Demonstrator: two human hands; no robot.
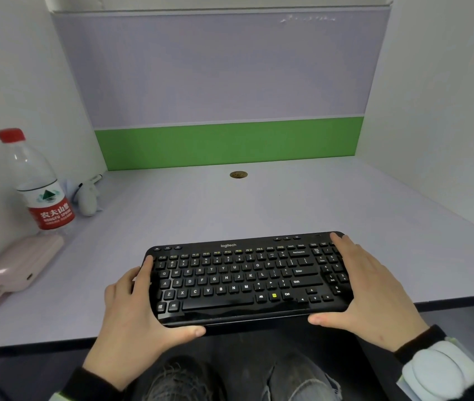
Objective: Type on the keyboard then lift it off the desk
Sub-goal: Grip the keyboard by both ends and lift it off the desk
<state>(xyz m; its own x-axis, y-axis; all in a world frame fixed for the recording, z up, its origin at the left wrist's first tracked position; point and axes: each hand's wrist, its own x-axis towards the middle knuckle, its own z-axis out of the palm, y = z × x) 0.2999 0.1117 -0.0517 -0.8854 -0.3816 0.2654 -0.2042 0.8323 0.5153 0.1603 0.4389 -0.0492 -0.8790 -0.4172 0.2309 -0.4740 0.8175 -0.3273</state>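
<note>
Black plastic keyboard (244, 277): stiff, light. Left hand (131, 308) and right hand (371, 296) clamp its short ends above the pale table (259, 206). End grip judged balanced.

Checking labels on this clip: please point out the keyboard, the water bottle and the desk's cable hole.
keyboard (238, 280), head view, on the letter keys.
water bottle (50, 209), head view, on its red label.
cable hole (238, 174), head view, on its round cover.

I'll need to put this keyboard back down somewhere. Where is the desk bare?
Bare desk runs between the keyboard and the green panel, broken only by the cable hole, and on to the right wall. The left edge is crowded: water bottle, pink case.
</note>
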